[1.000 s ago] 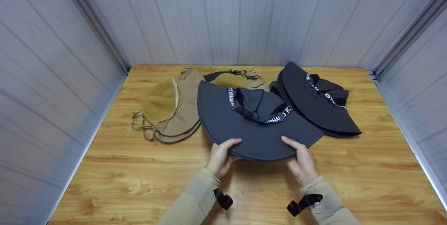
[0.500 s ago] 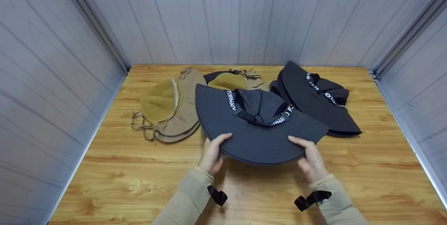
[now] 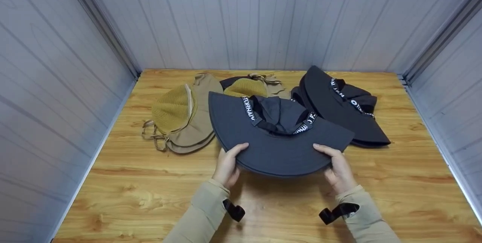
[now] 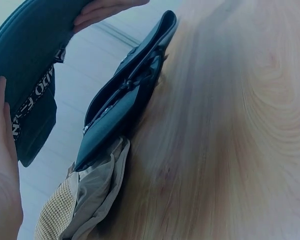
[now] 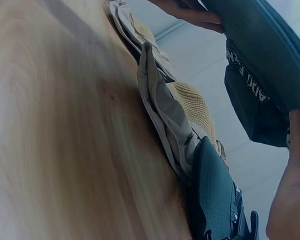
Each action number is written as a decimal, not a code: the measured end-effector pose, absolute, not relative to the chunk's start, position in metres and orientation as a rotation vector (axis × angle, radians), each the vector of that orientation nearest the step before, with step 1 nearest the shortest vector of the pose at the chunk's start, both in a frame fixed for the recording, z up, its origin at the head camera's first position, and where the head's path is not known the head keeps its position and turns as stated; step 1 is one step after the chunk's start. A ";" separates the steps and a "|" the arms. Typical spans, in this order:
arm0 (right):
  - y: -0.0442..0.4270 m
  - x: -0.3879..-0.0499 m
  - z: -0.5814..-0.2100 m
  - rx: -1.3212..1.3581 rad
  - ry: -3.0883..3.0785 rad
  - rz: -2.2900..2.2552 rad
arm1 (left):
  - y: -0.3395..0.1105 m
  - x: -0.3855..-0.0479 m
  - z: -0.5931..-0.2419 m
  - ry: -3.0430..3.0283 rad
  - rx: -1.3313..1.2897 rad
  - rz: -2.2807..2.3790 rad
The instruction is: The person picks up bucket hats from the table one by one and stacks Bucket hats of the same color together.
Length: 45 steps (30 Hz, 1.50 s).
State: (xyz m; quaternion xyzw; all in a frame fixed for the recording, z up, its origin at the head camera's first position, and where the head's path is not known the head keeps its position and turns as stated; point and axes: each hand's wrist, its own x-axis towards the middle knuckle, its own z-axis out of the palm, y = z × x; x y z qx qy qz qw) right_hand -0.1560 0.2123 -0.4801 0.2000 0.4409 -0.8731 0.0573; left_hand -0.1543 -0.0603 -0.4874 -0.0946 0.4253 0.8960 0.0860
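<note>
A dark grey wide-brimmed hat [image 3: 278,156], with a white-lettered strap around its folded crown, is held up off the table. My left hand [image 3: 228,165] grips the brim's near left edge, thumb on top and fingers beneath. On the near right edge my right hand [image 3: 339,169] holds the brim in the same way. Both wrist views show the raised hat's brim [image 4: 32,47] above the tabletop. Behind it to the right lies another dark hat [image 3: 339,115] with a lettered strap. A tan hat with a mustard knit crown [image 3: 171,111] lies to the left.
At the back, partly hidden by the held hat, is a second mustard-crowned hat [image 3: 246,86] with something dark beside it. The hats lie on a wooden table [image 3: 131,197]. Pale panel walls [image 3: 241,20] enclose the back and both sides.
The held hat has come slightly lower in the head view and tilted a little. My hands have moved farther apart along its brim. The other hats have stayed put.
</note>
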 end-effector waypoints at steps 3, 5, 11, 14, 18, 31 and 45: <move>0.210 -0.156 -0.482 0.624 1.291 -2.699 | -0.059 -0.154 -0.486 1.264 -0.286 2.684; 0.208 -0.156 -0.482 0.650 1.255 -2.740 | -0.058 -0.153 -0.487 1.269 -0.288 2.687; 0.203 -0.158 -0.483 0.695 1.232 -2.829 | -0.054 -0.152 -0.490 1.276 -0.304 2.698; 0.200 -0.158 -0.482 0.694 1.255 -2.848 | -0.052 -0.151 -0.492 1.260 -0.306 2.707; 0.196 -0.158 -0.481 0.712 1.277 -2.866 | -0.050 -0.150 -0.492 1.237 -0.317 2.721; 0.189 -0.158 -0.480 0.723 1.410 -2.910 | -0.049 -0.149 -0.497 1.218 -0.375 2.716; 0.196 -0.155 -0.482 0.631 1.514 -2.883 | -0.066 -0.150 -0.495 1.286 -0.341 2.695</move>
